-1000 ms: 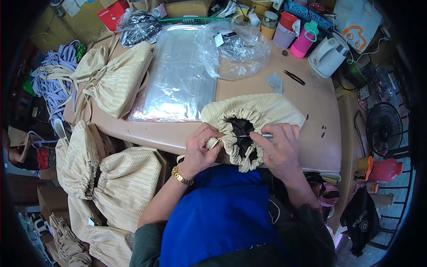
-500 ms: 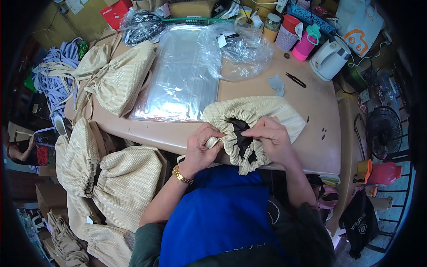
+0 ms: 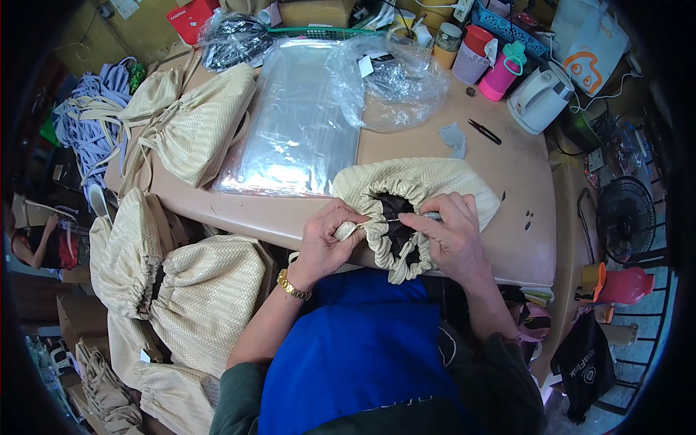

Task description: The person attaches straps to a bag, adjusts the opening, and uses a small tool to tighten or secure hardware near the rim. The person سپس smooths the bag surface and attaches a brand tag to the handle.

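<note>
A broad tan table (image 3: pixel 533 181) with a rounded front corner fills the middle of a crowded workroom, dark marks dotting its right side. Behind it, a dull yellow wall (image 3: pixel 72 25) carries pinned papers (image 3: pixel 125 7) at upper left, and a white socket (image 3: pixel 462 9) shows above the table's far edge. Bright white glare gleams off the tabletop's plastic stack (image 3: pixel 304 109). At right, a black fan (image 3: pixel 625 215) stands near dark bars (image 3: pixel 638 314) set against a pale blue surface, whether wall or window unclear. Cardboard (image 3: pixel 78 315) crowds the shadowed lower left; the lens darkens the room's edges.
</note>
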`<state>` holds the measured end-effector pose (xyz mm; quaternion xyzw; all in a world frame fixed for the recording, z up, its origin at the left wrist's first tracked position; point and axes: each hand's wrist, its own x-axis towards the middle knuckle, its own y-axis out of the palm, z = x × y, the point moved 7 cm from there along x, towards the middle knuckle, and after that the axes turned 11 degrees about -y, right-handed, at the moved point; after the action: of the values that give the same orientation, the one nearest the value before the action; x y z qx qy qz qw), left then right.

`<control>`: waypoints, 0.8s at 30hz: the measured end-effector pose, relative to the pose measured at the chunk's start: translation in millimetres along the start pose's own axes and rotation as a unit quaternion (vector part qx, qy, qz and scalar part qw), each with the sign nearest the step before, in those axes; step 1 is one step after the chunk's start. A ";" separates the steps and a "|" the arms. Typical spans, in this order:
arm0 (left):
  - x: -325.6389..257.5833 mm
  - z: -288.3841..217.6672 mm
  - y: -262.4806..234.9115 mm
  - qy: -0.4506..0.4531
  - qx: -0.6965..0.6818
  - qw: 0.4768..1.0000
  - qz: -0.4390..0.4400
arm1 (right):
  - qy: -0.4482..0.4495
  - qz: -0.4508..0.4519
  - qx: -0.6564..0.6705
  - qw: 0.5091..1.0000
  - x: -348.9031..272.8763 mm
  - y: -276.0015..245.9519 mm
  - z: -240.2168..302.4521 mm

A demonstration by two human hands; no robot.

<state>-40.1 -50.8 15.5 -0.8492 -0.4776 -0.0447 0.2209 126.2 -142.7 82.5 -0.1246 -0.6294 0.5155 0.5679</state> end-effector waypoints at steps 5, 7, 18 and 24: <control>-0.5 3.7 0.7 -0.008 0.001 1.000 0.004 | -0.004 0.018 0.001 1.000 6.3 -0.6 8.8; -0.4 2.9 1.6 -0.010 0.001 1.000 0.010 | -0.004 0.022 0.009 1.000 9.8 -0.2 6.1; -0.8 4.2 0.6 -0.021 -0.015 1.000 0.001 | 0.106 0.038 0.285 0.952 -2.5 25.6 -26.4; -1.3 5.4 -0.1 -0.019 -0.021 1.000 -0.001 | 0.096 -0.006 0.254 0.963 -2.5 13.9 -24.4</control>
<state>-41.6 -49.6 10.2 -0.8537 -0.4816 -0.0387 0.1942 141.7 -126.0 65.7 -0.0215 -0.4214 0.6402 0.6420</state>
